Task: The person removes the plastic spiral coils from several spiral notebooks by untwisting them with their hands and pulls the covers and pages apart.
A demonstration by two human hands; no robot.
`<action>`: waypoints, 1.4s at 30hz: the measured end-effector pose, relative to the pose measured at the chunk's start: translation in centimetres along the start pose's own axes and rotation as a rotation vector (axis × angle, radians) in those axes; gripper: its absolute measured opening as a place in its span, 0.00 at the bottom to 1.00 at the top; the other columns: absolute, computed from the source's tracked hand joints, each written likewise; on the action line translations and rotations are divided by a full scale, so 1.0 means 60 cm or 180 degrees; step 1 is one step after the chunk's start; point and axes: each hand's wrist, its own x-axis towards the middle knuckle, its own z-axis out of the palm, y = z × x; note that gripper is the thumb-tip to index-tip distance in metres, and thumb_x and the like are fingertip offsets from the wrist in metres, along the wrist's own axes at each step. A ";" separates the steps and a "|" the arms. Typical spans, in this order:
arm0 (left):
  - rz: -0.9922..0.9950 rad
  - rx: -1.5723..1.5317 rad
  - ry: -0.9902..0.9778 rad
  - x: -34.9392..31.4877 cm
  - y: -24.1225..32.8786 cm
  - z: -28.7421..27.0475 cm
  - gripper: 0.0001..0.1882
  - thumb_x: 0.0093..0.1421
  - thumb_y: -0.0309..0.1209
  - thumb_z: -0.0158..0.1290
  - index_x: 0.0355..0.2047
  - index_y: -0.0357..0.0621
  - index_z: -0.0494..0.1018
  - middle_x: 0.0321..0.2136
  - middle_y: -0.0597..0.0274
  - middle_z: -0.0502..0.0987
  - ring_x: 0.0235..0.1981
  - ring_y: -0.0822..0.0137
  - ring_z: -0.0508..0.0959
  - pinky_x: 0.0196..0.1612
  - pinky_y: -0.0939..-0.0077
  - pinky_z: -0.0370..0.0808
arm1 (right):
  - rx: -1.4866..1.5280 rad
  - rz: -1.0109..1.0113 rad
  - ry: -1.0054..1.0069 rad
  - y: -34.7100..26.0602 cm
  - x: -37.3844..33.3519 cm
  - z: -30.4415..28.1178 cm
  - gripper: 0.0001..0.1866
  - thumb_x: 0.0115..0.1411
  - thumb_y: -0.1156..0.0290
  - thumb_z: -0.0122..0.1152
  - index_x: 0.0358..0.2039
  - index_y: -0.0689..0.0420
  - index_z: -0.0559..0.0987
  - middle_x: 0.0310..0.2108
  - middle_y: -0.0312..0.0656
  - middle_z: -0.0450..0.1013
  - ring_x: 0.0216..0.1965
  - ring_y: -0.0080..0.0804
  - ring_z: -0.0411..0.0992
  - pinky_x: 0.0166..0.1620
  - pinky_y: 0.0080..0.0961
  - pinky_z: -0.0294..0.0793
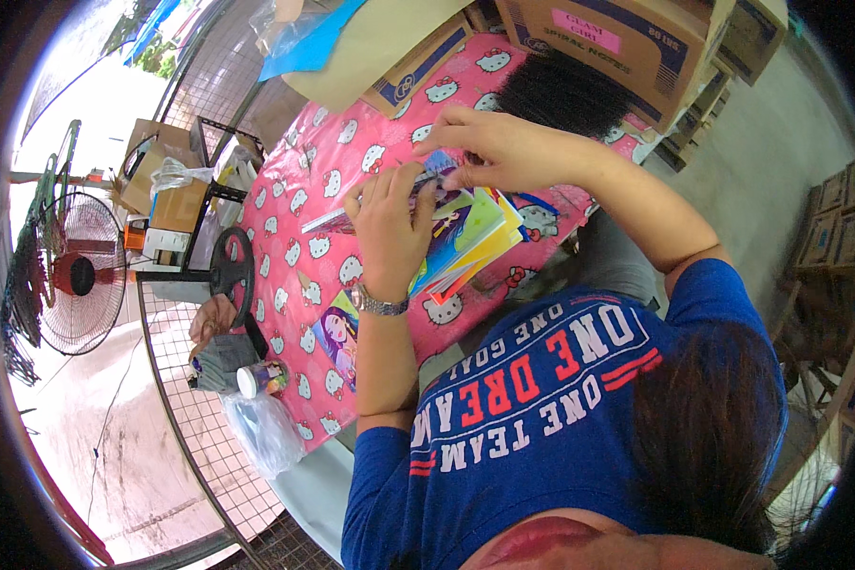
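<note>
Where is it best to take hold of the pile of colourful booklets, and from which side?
Probably by the fanned edges of the pile, coming from the near right: thumb on the green cover, fingers beneath. The left hand covers its left part and the right hand its far end, while these edges lie uncovered. The layers spread unevenly, so pinch all together.
</note>
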 end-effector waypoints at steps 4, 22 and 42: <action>-0.0112 -0.0066 0.0001 -0.015 0.003 -0.013 0.12 0.58 0.36 0.55 0.41 0.47 0.73 0.34 0.60 0.77 0.37 0.60 0.74 0.49 0.64 0.59 | 0.1732 0.1086 -0.0135 0.038 0.024 0.006 0.14 0.62 0.69 0.51 0.47 0.60 0.73 0.32 0.49 0.74 0.34 0.41 0.75 0.38 0.33 0.74; -0.0401 0.0084 0.0564 -0.045 -0.003 0.006 0.23 0.44 0.43 0.67 0.31 0.40 0.71 0.34 0.56 0.71 0.47 0.52 0.65 0.52 0.58 0.59 | 0.2246 0.0483 -0.1605 0.065 0.059 -0.016 0.34 0.54 0.50 0.60 0.52 0.67 0.71 0.48 0.45 0.72 0.51 0.29 0.69 0.54 0.28 0.67; -0.0188 -0.0364 0.0445 -0.026 -0.026 0.001 0.21 0.42 0.33 0.68 0.33 0.42 0.71 0.31 0.59 0.72 0.39 0.56 0.68 0.45 0.64 0.64 | 0.2413 0.0442 -0.1721 0.060 0.077 -0.016 0.30 0.52 0.52 0.63 0.49 0.61 0.72 0.43 0.40 0.72 0.44 0.27 0.68 0.49 0.25 0.66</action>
